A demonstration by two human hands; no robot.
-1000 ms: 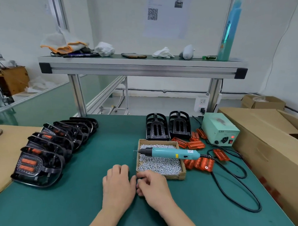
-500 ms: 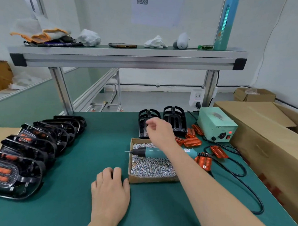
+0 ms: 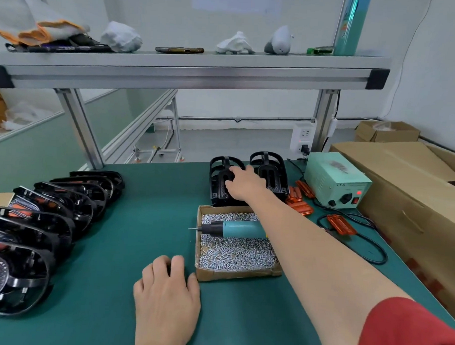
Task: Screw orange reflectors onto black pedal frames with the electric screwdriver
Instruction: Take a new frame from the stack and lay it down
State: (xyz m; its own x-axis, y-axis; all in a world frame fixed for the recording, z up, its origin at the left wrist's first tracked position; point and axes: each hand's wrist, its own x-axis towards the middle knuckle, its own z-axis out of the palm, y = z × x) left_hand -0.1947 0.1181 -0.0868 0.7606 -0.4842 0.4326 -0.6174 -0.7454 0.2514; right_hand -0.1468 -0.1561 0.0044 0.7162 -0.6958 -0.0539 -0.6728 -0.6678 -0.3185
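Two bare black pedal frames stand at the back of the green table; my right hand [image 3: 242,184] reaches over the screw box and grips the left frame [image 3: 222,184], its fingers curled round the frame's bars. The second frame [image 3: 272,171] stands just right of it. The teal electric screwdriver [image 3: 234,229] lies across the cardboard box of screws [image 3: 236,274], tip pointing left. Orange reflectors [image 3: 299,201] lie loose to the right of the frames, one more [image 3: 341,224] nearer the cable. My left hand [image 3: 167,300] rests flat on the table, left of the box.
A row of several pedals fitted with orange reflectors [image 3: 36,221] overlaps along the left side. A pale green power supply [image 3: 337,181] with a black cable [image 3: 369,246] sits at the right, next to big cardboard cartons [image 3: 413,196]. An aluminium shelf [image 3: 189,71] spans overhead.
My right hand left the table near the box, reached forward over the screwdriver and took hold of the left black frame. My left hand stayed on the table.
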